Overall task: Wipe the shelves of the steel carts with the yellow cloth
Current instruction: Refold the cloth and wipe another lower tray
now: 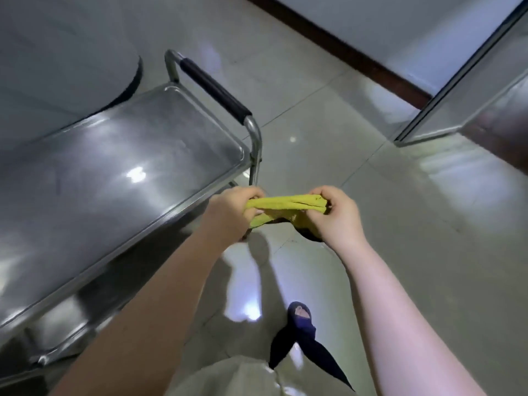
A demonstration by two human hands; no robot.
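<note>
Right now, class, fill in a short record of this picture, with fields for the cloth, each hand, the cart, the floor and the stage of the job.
cloth: yellow cloth, bunched into a roll, held in the air between both hands
left hand: left hand grips the cloth's left end
right hand: right hand grips its right end
cart: steel cart on the person's left; top shelf shiny; black-padded handle
floor: grey tiled floor
stage: cloth not touching the shelf

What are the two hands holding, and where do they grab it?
Both hold the yellow cloth, bunched into a roll: the left hand grips its left end, the right hand its right end.
</note>
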